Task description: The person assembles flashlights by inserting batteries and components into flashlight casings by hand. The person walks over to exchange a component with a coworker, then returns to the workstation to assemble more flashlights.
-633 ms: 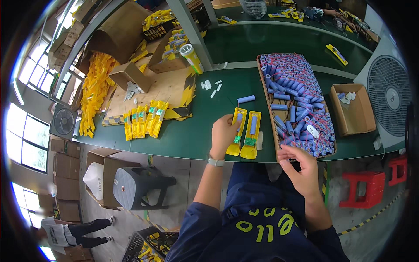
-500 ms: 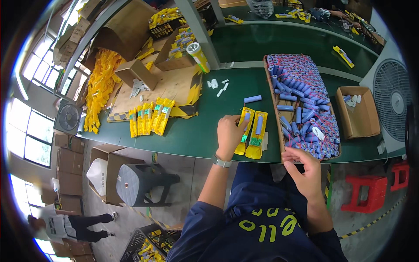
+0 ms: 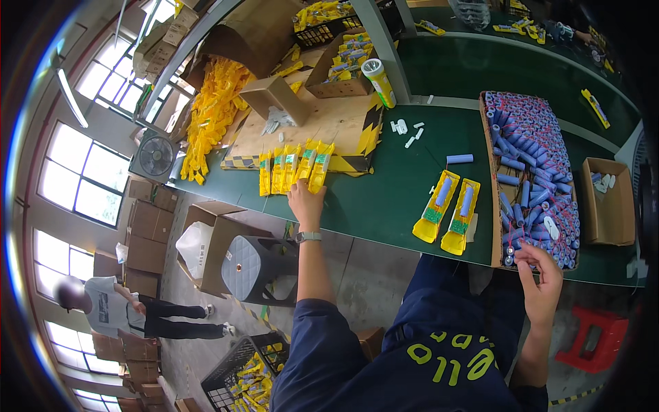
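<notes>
My left hand (image 3: 307, 204) reaches to the row of yellow plastic casings (image 3: 285, 168) with green circuit boards. Its fingers and thumb close about the lower end of the rightmost casing (image 3: 320, 168). Over the near edge of a cardboard box of blue battery cells (image 3: 532, 147), my right hand (image 3: 540, 281) hovers with curled fingers and thumb apart, seemingly holding nothing. Two more yellow casings, a left one (image 3: 432, 213) and a right one (image 3: 458, 223), lie side by side on the green table, each with a blue cell inside. A loose blue cell (image 3: 460, 158) rests beyond them.
Small white parts (image 3: 408, 129) lie beyond the casings, near a yellow flashlight (image 3: 379, 82). An open carton (image 3: 611, 206) stands right of the cell box. A wooden board (image 3: 322, 127) holds a tipped carton (image 3: 276, 97). A grey stool (image 3: 257, 268) and a person (image 3: 113, 305) are at left.
My left hand has gone from the casings beside the cell box to the row at left. My right hand stays by the box's near edge. The whole view has shifted.
</notes>
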Demonstrator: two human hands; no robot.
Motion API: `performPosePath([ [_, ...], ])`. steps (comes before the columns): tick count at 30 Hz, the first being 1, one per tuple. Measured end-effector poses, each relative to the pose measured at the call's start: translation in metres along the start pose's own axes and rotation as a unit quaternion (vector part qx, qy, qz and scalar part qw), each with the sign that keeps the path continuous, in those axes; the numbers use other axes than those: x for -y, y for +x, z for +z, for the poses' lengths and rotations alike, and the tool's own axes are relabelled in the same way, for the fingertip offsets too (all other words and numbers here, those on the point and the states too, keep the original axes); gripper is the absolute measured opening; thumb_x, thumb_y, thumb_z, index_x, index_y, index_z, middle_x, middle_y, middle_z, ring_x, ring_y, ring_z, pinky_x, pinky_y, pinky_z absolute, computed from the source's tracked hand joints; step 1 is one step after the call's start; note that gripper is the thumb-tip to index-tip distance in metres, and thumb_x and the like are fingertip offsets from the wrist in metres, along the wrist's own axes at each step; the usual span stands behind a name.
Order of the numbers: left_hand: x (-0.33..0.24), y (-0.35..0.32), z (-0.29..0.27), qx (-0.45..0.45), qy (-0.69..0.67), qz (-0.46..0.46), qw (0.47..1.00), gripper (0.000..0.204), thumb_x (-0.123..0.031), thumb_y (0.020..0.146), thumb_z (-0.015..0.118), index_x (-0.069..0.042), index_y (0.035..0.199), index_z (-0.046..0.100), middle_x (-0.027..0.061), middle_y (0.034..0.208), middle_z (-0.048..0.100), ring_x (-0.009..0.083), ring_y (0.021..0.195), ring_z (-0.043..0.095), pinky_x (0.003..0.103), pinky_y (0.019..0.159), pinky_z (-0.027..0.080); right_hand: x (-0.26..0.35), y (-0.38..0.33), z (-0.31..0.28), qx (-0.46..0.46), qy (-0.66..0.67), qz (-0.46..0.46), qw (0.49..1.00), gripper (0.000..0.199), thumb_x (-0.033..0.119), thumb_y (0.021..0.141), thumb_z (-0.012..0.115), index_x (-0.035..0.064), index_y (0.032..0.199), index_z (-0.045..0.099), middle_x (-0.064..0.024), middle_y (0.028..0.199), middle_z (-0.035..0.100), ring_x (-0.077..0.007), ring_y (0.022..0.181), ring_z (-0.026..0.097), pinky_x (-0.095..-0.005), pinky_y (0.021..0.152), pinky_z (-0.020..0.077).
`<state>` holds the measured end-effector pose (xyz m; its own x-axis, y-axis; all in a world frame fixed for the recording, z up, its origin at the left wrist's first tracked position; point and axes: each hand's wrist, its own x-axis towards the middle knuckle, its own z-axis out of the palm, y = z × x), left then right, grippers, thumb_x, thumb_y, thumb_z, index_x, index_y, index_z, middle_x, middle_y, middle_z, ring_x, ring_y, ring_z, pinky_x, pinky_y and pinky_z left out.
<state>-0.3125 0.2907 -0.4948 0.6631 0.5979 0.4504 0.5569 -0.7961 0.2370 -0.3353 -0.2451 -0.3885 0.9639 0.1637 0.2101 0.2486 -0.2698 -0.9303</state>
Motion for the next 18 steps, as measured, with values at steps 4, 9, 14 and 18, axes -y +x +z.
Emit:
performPosePath([
  [4, 0.003, -0.010, 0.001, -0.013, 0.001, -0.025, 1.000, 0.058, -0.040, 0.069, 0.081, 0.001, 0.107, 0.063, 0.0209, 0.107, 0.060, 0.0377, 0.102, 0.056, 0.045, 0.090, 0.046, 0.007, -0.001, 0.006, -0.002, 0.002, -0.012, 1.000, 0.025, -0.002, 0.083, 0.064, -0.0043, 0.108, 0.065, -0.0122, 0.093, 0.069, -0.0176, 0.085, 0.066, -0.0293, 0.081, 0.0508],
  [9, 0.016, -0.025, -0.014, -0.089, -0.247, -0.098, 0.960, 0.050, -0.030, 0.077, 0.080, 0.003, 0.110, 0.062, 0.0152, 0.107, 0.060, 0.0263, 0.099, 0.060, 0.037, 0.087, 0.049, 0.007, -0.001, 0.008, 0.004, 0.004, -0.027, 1.000, 0.024, -0.003, 0.083, 0.064, -0.0045, 0.106, 0.065, -0.0120, 0.092, 0.069, -0.0179, 0.084, 0.067, -0.0293, 0.079, 0.0512],
  [14, -0.040, -0.048, -0.058, -0.048, -0.716, -0.075, 0.692, 0.050, -0.031, 0.088, 0.072, 0.000, 0.122, 0.053, 0.0112, 0.111, 0.061, 0.0197, 0.099, 0.061, 0.036, 0.084, 0.053, 0.019, 0.007, 0.017, 0.019, -0.002, -0.060, 0.998, 0.022, -0.004, 0.082, 0.064, -0.0042, 0.104, 0.066, -0.0120, 0.091, 0.069, -0.0189, 0.082, 0.067, -0.0290, 0.076, 0.0511],
  [18, -0.106, -0.097, -0.096, 0.131, -0.820, -0.028, 0.556, 0.059, -0.041, 0.085, 0.072, 0.000, 0.123, 0.052, 0.0123, 0.113, 0.060, 0.0210, 0.102, 0.060, 0.037, 0.084, 0.054, 0.035, 0.030, 0.064, 0.094, 0.041, -0.203, 0.974, 0.023, 0.004, 0.083, 0.070, -0.0021, 0.104, 0.067, -0.0107, 0.090, 0.068, -0.0200, 0.077, 0.066, -0.0284, 0.069, 0.0498],
])
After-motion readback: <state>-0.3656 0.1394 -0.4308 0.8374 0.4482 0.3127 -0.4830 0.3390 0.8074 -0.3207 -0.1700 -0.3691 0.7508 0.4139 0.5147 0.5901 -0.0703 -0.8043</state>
